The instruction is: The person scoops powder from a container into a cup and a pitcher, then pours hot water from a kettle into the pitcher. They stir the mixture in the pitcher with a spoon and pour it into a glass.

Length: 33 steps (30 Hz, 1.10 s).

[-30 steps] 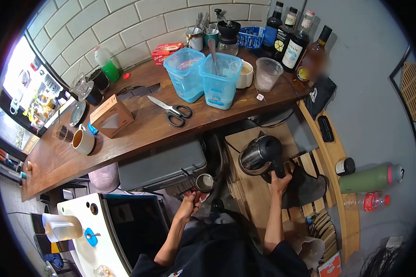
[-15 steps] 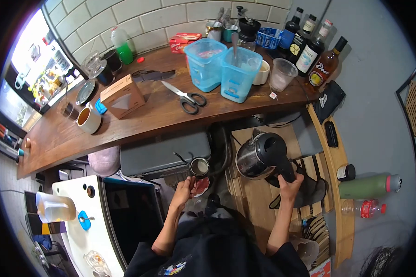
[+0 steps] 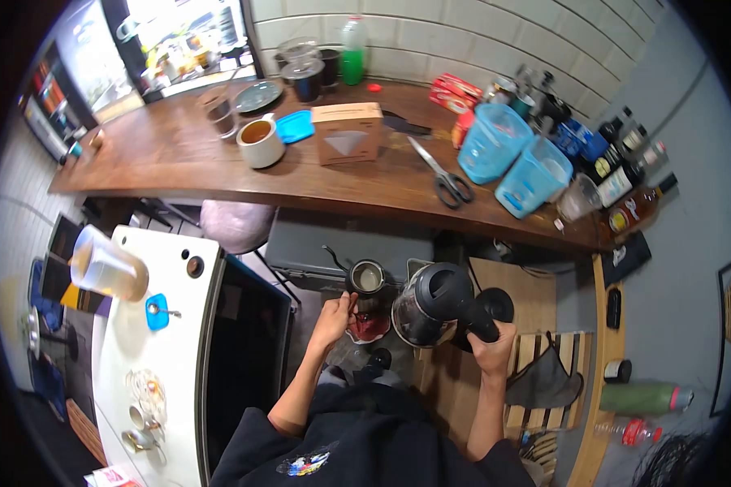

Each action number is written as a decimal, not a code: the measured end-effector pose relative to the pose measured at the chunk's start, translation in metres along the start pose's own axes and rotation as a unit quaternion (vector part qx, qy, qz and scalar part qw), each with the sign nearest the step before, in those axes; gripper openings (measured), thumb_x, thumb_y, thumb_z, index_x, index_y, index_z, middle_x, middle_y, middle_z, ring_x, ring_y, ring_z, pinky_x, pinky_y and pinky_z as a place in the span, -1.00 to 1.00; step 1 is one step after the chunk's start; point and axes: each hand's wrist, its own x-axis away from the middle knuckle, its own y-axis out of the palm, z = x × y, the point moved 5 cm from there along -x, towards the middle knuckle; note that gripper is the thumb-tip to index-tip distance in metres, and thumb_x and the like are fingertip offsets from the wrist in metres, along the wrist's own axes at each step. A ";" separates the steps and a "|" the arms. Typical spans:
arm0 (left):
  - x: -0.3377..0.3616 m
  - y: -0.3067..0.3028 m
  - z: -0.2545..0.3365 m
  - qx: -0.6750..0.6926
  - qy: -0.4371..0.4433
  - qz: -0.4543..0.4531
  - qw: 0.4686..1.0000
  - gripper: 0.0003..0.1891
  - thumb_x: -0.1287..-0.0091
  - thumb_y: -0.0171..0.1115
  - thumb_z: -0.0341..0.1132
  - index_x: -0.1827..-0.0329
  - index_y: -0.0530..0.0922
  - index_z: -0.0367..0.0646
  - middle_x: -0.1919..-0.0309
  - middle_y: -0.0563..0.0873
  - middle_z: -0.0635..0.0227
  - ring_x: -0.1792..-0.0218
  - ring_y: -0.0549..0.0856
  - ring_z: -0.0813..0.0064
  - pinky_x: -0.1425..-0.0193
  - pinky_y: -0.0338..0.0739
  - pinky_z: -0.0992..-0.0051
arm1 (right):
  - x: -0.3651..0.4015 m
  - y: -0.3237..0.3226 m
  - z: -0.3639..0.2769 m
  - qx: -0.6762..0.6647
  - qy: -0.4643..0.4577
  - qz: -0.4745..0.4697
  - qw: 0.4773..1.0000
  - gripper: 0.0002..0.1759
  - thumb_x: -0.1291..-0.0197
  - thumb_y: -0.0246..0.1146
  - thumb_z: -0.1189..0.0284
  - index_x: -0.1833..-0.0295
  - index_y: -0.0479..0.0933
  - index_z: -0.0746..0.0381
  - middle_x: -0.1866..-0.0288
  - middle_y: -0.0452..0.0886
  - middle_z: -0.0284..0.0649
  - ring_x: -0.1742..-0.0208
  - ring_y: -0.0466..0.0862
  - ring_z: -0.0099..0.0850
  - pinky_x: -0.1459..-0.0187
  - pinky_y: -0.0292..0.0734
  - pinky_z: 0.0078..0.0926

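Kettle (image 3: 430, 304), black and steel, held in the air below the front edge of the wooden counter (image 3: 179, 174), with its spout side turned toward a small metal pot (image 3: 367, 278) just beside it. Right hand (image 3: 491, 353) is closed tight round the black kettle handle and carries the full weight. Left hand (image 3: 333, 318) has its fingers curled on the lower side of the small metal pot and holds it up in front of the grey case (image 3: 325, 247); which part it grips is hard to make out. Pot mouth faces up, with a pale inside; no water stream can be made out between spout and pot. Kettle base (image 3: 499, 302) sits bare on the wooden shelf behind the kettle. On the counter, well apart from both hands, are scissors (image 3: 448, 177), a mug (image 3: 257, 140) and a cardboard box (image 3: 348, 132). Judged step: lining the spout up over the pot for a pour, which has not clearly begun. The next move calls for a slow tip of the kettle, the spout kept over the narrow mouth, and the left hand holding the pot level and clear of hot water.
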 end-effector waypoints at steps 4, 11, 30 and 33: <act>0.005 -0.029 -0.003 -0.010 0.017 0.077 0.997 -0.43 -0.59 -0.10 -0.04 0.45 0.59 -0.34 0.62 0.59 0.36 0.56 0.57 0.57 0.42 0.42 0.46 | -0.007 0.044 -0.014 -0.027 0.002 -0.072 0.997 -0.83 0.17 0.30 0.66 0.63 0.42 0.36 0.65 0.38 -0.53 0.53 0.37 -0.74 0.54 0.24 -0.61; 0.023 -0.080 -0.007 -0.066 0.029 0.144 0.987 -0.38 -0.59 -0.14 -0.01 0.47 0.61 -0.34 0.66 0.62 0.25 0.53 0.66 0.44 0.33 0.51 0.37 | -0.013 0.109 -0.025 -0.024 -0.002 -0.185 0.982 -0.88 0.09 0.27 0.73 0.58 0.53 0.35 0.61 0.44 -0.56 0.51 0.40 -0.77 0.51 0.27 -0.67; 0.040 -0.155 -0.047 -0.029 0.005 0.215 0.976 -0.39 -0.57 -0.14 0.03 0.47 0.61 -0.29 0.63 0.67 0.23 0.48 0.72 0.33 0.25 0.53 0.31 | -0.020 0.207 -0.058 0.075 -0.010 -0.289 0.954 -0.91 0.18 0.32 0.61 0.56 0.53 0.39 0.70 0.34 -0.51 0.56 0.35 -0.75 0.53 0.26 -0.59; 0.041 -0.158 -0.047 -0.015 0.002 0.217 0.976 -0.39 -0.57 -0.15 0.02 0.47 0.61 -0.30 0.63 0.66 0.23 0.50 0.71 0.35 0.26 0.53 0.33 | -0.021 0.211 -0.059 0.090 -0.018 -0.295 0.951 -0.87 0.19 0.32 0.60 0.59 0.49 0.39 0.71 0.30 -0.51 0.56 0.33 -0.75 0.54 0.24 -0.58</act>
